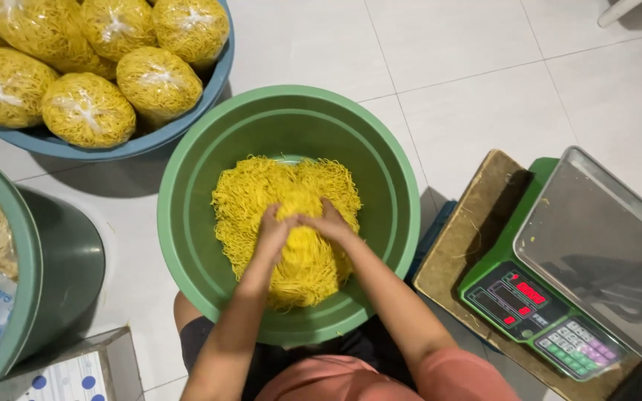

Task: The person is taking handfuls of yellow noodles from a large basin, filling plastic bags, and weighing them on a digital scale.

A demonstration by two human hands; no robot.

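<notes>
A large green basin (187,200) sits on the tiled floor in front of me, holding a heap of yellow noodles (250,189). Both my hands are down in the basin on top of the heap. My left hand (274,232) grips a bunch of noodles from the left. My right hand (330,221) clutches the same bunch from the right, and the fingertips of the two hands nearly touch. My forearms reach in from the bottom of the view over the basin's near rim.
A blue basin (124,145) with several clear bags of yellow noodles stands at the upper left. A dark green tub (27,260) is at the left edge. A green electronic scale (536,304) with a steel pan (603,245) rests on a wooden board (469,230) at the right.
</notes>
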